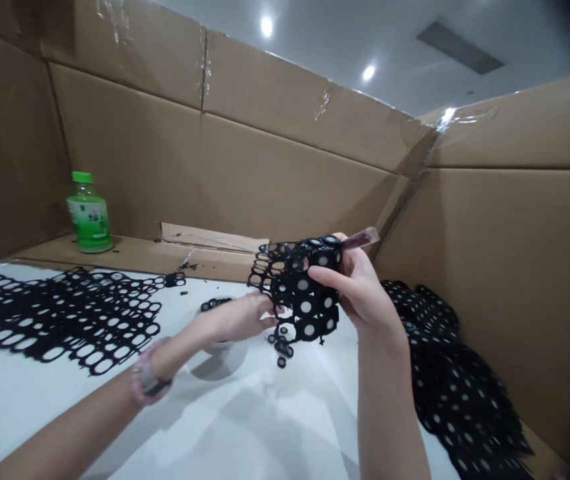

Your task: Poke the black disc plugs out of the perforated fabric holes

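Observation:
My right hand [365, 287] grips a black perforated sheet [309, 283] in front of me, thumb on its near face. Pale discs show in many of its round holes, while the left part is bare open mesh. A translucent reddish strip [362, 238] sticks out by the right hand's fingers; how it is held is hidden. My left hand [245, 317], with a pink band on the wrist, is at the sheet's lower left edge, its fingers apart and partly behind the mesh. Small black rings [282, 350] cluster just below the sheet; whether they hang or fall I cannot tell.
Stacked black dotted sheets [459, 387] lie at the right. Emptied black mesh [65, 313] spreads over the white table [275, 427] at the left. A bowl [219, 363] with black rings sits behind the left forearm. A green bottle [89, 217] stands near the cardboard wall [285, 173].

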Available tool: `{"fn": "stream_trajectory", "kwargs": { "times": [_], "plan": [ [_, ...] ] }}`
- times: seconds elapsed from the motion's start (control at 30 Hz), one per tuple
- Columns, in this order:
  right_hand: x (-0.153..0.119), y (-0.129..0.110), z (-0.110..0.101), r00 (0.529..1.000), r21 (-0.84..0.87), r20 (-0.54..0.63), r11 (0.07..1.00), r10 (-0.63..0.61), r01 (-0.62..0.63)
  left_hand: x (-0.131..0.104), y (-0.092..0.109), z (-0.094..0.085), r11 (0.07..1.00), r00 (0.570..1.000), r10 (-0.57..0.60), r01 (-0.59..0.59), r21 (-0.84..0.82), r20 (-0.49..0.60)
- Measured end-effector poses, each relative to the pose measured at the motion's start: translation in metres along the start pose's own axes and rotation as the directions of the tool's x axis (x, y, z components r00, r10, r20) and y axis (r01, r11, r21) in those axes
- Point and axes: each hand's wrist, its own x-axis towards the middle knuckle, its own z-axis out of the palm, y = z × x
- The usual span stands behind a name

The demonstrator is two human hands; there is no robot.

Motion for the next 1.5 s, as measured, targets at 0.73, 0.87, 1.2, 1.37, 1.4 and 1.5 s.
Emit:
{"fn": "stream_trajectory", "kwargs": {
  "times": [0.73, 0.87, 1.2, 1.37, 1.4, 1.5],
  "plan": [
    [-0.009, 0.008, 0.038, 0.994, 0.051, 0.021, 0.993, -0.109, 0.108, -0.014, 0.042, -0.031, 0.875, 0.846, -0.147, -0.13, -0.466, -0.513],
    [-0.012, 0.009, 0.042, 0.991, 0.023, -0.053, 0.992, -0.125, 0.126, -0.011, 0.035, -0.03, 0.984, 0.734, -0.015, -0.109, -0.139, -0.679],
    [-0.008, 0.011, 0.045, 0.993, 0.069, -0.086, 0.993, -0.086, 0.092, -0.019, 0.033, -0.041, 0.687, 0.424, 0.708, -0.223, 0.692, -0.565],
    [-0.01, 0.006, 0.044, 0.98, -0.014, -0.09, 0.984, -0.178, 0.178, -0.017, 0.042, -0.04, 0.945, 0.724, 0.319, -0.292, 0.148, -0.611],
    [-0.01, 0.005, 0.044, 0.978, -0.033, -0.088, 0.982, -0.187, 0.185, -0.017, 0.042, -0.039, 0.948, 0.722, 0.306, -0.294, 0.125, -0.621],
    [-0.012, 0.006, 0.046, 0.973, -0.051, -0.111, 0.979, -0.203, 0.198, -0.014, 0.041, -0.032, 0.937, 0.649, 0.332, -0.311, 0.16, -0.684]
  ]
}}
